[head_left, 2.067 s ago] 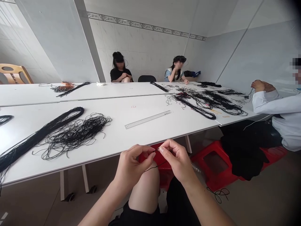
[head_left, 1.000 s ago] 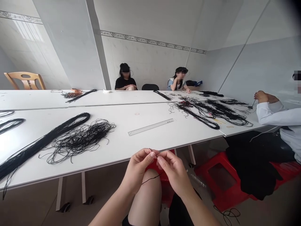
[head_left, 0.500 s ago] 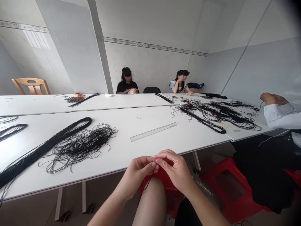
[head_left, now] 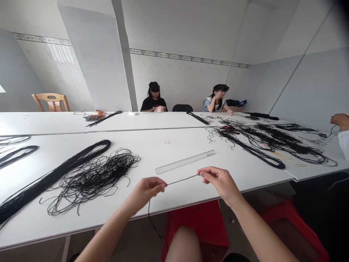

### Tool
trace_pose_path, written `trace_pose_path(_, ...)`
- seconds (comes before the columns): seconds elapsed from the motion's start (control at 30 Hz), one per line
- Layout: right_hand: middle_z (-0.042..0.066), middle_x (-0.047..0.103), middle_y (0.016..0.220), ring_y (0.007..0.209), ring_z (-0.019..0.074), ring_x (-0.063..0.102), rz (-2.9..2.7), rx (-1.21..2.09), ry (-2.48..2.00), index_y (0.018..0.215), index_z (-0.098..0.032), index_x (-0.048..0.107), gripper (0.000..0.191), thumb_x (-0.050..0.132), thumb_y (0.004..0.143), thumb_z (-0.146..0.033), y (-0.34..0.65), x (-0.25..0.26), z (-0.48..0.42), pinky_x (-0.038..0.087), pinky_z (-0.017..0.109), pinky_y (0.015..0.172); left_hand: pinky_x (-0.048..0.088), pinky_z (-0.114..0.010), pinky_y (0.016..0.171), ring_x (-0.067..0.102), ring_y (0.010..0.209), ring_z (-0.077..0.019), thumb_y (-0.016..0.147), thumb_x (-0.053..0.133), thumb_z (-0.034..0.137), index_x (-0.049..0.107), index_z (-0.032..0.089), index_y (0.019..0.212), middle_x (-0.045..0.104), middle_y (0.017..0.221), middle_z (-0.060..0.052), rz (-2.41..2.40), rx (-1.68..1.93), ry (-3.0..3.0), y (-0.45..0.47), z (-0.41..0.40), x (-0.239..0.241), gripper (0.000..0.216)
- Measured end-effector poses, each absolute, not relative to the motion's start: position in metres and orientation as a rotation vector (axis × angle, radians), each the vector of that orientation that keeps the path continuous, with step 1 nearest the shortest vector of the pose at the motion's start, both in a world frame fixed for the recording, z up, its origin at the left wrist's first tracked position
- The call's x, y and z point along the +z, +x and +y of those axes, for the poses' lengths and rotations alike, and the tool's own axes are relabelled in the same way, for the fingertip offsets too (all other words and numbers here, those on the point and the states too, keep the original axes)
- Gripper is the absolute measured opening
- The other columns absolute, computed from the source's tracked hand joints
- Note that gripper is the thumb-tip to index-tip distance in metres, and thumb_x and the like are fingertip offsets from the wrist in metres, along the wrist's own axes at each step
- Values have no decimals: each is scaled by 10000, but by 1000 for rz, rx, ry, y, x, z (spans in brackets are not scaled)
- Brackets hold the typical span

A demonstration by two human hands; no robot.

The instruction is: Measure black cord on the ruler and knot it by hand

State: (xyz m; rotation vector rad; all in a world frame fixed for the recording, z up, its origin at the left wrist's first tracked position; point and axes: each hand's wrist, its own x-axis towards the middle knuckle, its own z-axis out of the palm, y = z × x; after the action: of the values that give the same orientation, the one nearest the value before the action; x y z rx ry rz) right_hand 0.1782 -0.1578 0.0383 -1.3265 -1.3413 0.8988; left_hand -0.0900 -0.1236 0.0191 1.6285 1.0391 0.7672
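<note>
A thin black cord (head_left: 182,180) is stretched between my two hands, just in front of the clear ruler (head_left: 187,162) on the white table. My left hand (head_left: 151,187) pinches it between thumb and fingers, and a loose length hangs from that hand below the table edge. On the other side, my right hand (head_left: 216,178) pinches the cord near its end. To the left of my hands lies a tangled heap of black cords (head_left: 100,178), with a long looped bundle of black cord (head_left: 68,165) beside it.
More black cords (head_left: 289,138) spread over the right of the table (head_left: 141,140). Two people sit across it, and another person's hand (head_left: 339,120) shows at the far right. Red stools (head_left: 197,222) stand below the near edge. A wooden chair (head_left: 51,100) is at the back left.
My hands were together over my knee; they have moved apart and forward over the table edge, pulling the cord straight between them. The view has shifted slightly.
</note>
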Motion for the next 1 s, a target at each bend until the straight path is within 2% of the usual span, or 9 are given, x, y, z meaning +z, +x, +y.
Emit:
trace_pose_path(0.07, 57, 675, 799, 673, 156, 550, -1358, 878, -1339, 859, -165, 717, 323, 678, 732, -459, 189, 35, -130, 472, 314, 691, 398, -246, 617, 497, 654, -131, 773, 586, 453, 689, 172, 785, 660, 838, -50, 1125, 794, 1623, -102, -96, 13, 299)
trace_pose_path(0.23, 61, 669, 799, 674, 153, 547, -1386, 829, -1409, 814, -163, 692, 305, 676, 696, -443, 205, 15, -55, 464, 292, 656, 379, -242, 578, 456, 583, -117, 689, 638, 485, 702, 173, 799, 617, 701, -16, 1319, 667, 1658, -113, -32, 5, 336)
trace_pose_path(0.43, 52, 671, 748, 709, 176, 569, -1555, 839, -1470, 779, -171, 698, 253, 645, 700, -405, 212, -12, 8, 439, 305, 683, 345, -237, 506, 478, 542, -136, 688, 593, 471, 699, 198, 775, 574, 592, 6, 1532, 641, 1779, -116, 0, -5, 306)
trace_pose_path(0.53, 29, 668, 772, 769, 182, 568, -1633, 814, -1469, 761, -192, 684, 217, 642, 707, -398, 209, -23, 22, 411, 295, 716, 341, -225, 493, 485, 551, -132, 707, 563, 425, 693, 224, 764, 590, 618, 11, 1609, 610, 1838, -119, -1, -8, 246)
trace_pose_path(0.7, 15, 641, 775, 713, 165, 535, -1763, 626, -1559, 774, -201, 644, 212, 583, 767, -404, 208, -36, 27, 394, 281, 664, 335, -212, 459, 475, 522, -111, 705, 550, 362, 692, 247, 756, 617, 684, 14, 1657, 524, 1923, -118, -4, -11, 190)
trace_pose_path(1.0, 7, 586, 879, 705, 142, 510, -1922, 399, -1635, 737, -224, 575, 106, 510, 811, -262, 211, -42, 25, 413, 268, 646, 338, -204, 444, 463, 492, -105, 711, 556, 393, 698, 284, 763, 596, 639, 34, 1708, 441, 1970, -110, -4, -12, 187)
